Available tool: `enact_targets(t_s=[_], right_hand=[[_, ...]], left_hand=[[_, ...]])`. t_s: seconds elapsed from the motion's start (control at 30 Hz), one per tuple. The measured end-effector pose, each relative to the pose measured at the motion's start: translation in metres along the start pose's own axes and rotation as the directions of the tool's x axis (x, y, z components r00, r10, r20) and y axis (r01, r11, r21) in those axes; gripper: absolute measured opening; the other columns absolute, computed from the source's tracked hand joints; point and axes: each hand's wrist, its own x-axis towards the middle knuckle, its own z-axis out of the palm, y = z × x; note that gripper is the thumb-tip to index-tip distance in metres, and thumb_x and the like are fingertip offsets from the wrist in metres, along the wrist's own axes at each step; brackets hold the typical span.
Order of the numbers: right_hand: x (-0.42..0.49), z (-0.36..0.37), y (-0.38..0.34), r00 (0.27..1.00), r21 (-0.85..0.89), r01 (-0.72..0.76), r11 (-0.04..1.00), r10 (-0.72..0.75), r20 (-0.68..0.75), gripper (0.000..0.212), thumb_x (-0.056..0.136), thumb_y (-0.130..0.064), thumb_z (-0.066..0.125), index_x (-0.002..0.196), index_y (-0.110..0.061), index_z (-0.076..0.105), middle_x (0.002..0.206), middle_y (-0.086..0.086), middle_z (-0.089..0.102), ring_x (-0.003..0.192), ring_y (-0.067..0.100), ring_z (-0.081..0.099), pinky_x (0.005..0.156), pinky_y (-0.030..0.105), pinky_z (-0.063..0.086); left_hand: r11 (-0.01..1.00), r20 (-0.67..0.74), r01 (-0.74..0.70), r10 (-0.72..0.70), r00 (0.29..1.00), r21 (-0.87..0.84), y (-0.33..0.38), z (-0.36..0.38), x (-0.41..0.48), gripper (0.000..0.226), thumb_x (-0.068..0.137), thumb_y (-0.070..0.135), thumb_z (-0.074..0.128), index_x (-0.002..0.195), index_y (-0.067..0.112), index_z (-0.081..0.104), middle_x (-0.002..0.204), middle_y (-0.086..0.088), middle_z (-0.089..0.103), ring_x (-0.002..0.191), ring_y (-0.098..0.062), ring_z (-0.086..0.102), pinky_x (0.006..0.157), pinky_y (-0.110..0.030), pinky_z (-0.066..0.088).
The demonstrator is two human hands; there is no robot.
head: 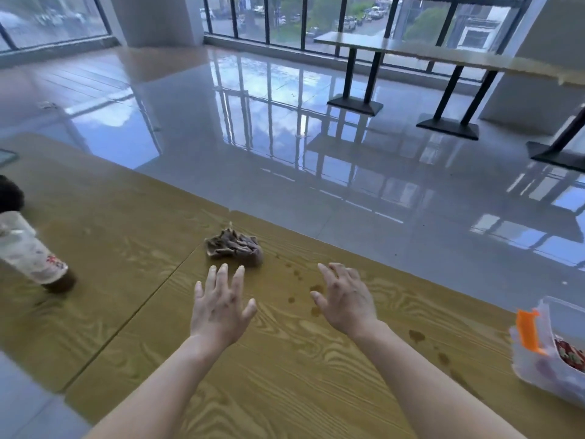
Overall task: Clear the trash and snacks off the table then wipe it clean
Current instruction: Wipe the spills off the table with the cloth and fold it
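Observation:
A crumpled brown rag (235, 246) lies near the far edge of the wood-grain table (133, 236). My left hand (220, 307) hovers just in front of it, fingers spread, holding nothing. My right hand (343, 296) is beside it to the right, also open and empty, above several brown liquid spots (313, 289) on the tabletop. More brown stains (417, 335) trail toward the right front. A drink bottle with a white label (34, 255) stands at the left. A clear plastic container (550, 353) with an orange clip and a snack packet sits at the right edge.
A dark object (9, 194) and a flat glassy item (6, 156) sit at the table's far left. Beyond the table's far edge lies glossy tiled floor (285, 137). Long tables on black pedestal legs (449, 64) stand by the windows at the back right.

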Motion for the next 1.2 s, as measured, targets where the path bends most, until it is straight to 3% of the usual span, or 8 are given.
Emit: enact_targets(t_s=[0.5, 0.67, 0.77, 0.87, 0.97, 1.07, 1.2], right_hand=[[0.083, 0.074, -0.086, 0.977, 0.022, 0.101, 0.995, -0.103, 0.187, 0.065, 0.095, -0.05, 0.051, 0.151, -0.025, 0.029, 0.154, 0.006, 0.034, 0.139, 0.03, 0.03, 0.109, 0.044, 0.038], [0.13, 0.104, -0.114, 0.966, 0.072, 0.133, 0.988, -0.146, 0.213, 0.063, 0.095, -0.046, 0.053, 0.149, -0.026, 0.03, 0.156, 0.002, 0.032, 0.14, 0.028, 0.03, 0.109, 0.044, 0.038], [0.16, 0.125, -0.129, 0.959, 0.102, 0.174, 0.98, -0.192, 0.207, 0.066, 0.096, -0.043, 0.054, 0.153, -0.028, 0.023, 0.161, -0.001, 0.023, 0.147, 0.025, 0.02, 0.116, 0.042, 0.027], [0.191, 0.144, -0.144, 0.948, 0.091, 0.222, 0.971, -0.237, 0.213, 0.068, 0.098, -0.045, 0.049, 0.155, -0.037, 0.012, 0.165, -0.004, 0.008, 0.151, 0.022, 0.003, 0.121, 0.041, 0.01], [0.215, 0.163, -0.157, 0.929, 0.022, 0.236, 0.971, -0.233, 0.289, 0.064, 0.099, -0.055, 0.038, 0.153, -0.047, 0.005, 0.166, -0.006, -0.001, 0.152, 0.023, -0.004, 0.123, 0.047, 0.004], [0.22, 0.175, -0.157, 0.94, -0.108, 0.257, 0.96, -0.222, 0.26, 0.05, 0.1, -0.053, 0.035, 0.148, -0.051, 0.021, 0.165, -0.004, 0.01, 0.147, 0.031, 0.01, 0.117, 0.05, 0.014], [0.196, 0.169, -0.143, 0.967, -0.148, 0.249, 0.957, -0.237, 0.097, 0.03, 0.102, -0.031, 0.039, 0.123, -0.046, 0.053, 0.147, 0.001, 0.04, 0.113, 0.037, 0.037, 0.092, 0.048, 0.034]], left_hand=[[0.991, 0.118, 0.132, -0.131, 0.984, -0.002, -0.087, 0.065, 0.029, 0.071, 0.092, 0.061, 0.029, 0.152, 0.029, 0.01, 0.161, -0.011, 0.013, 0.149, -0.03, 0.004, 0.118, -0.056, 0.014], [0.993, 0.229, 0.118, -0.119, 0.966, 0.018, -0.109, 0.109, 0.039, 0.07, 0.09, 0.07, 0.011, 0.149, 0.043, -0.015, 0.162, -0.005, -0.015, 0.146, -0.03, -0.021, 0.113, -0.065, -0.008], [0.995, 0.199, 0.096, -0.102, 0.975, 0.039, -0.117, 0.128, 0.035, 0.071, 0.087, 0.073, 0.002, 0.145, 0.044, -0.025, 0.16, -0.004, -0.026, 0.142, -0.029, -0.032, 0.11, -0.066, -0.016], [0.995, 0.131, 0.09, -0.094, 0.987, 0.032, -0.119, 0.136, 0.033, 0.071, 0.089, 0.073, 0.003, 0.148, 0.043, -0.019, 0.161, -0.005, -0.021, 0.144, -0.028, -0.028, 0.112, -0.064, -0.014], [0.996, 0.097, 0.087, -0.088, 0.991, 0.021, -0.121, 0.138, 0.032, 0.071, 0.09, 0.073, 0.006, 0.15, 0.042, -0.014, 0.163, -0.006, -0.016, 0.146, -0.029, -0.023, 0.113, -0.064, -0.012], [0.996, 0.081, 0.087, -0.088, 0.993, 0.014, -0.123, 0.14, 0.032, 0.07, 0.091, 0.072, 0.012, 0.152, 0.041, -0.007, 0.164, -0.007, -0.008, 0.148, -0.03, -0.016, 0.114, -0.065, -0.008], [0.996, 0.086, 0.085, -0.086, 0.993, 0.011, -0.122, 0.143, 0.032, 0.07, 0.091, 0.072, 0.015, 0.153, 0.042, 0.0, 0.164, -0.007, 0.0, 0.149, -0.031, -0.009, 0.114, -0.065, -0.004]])
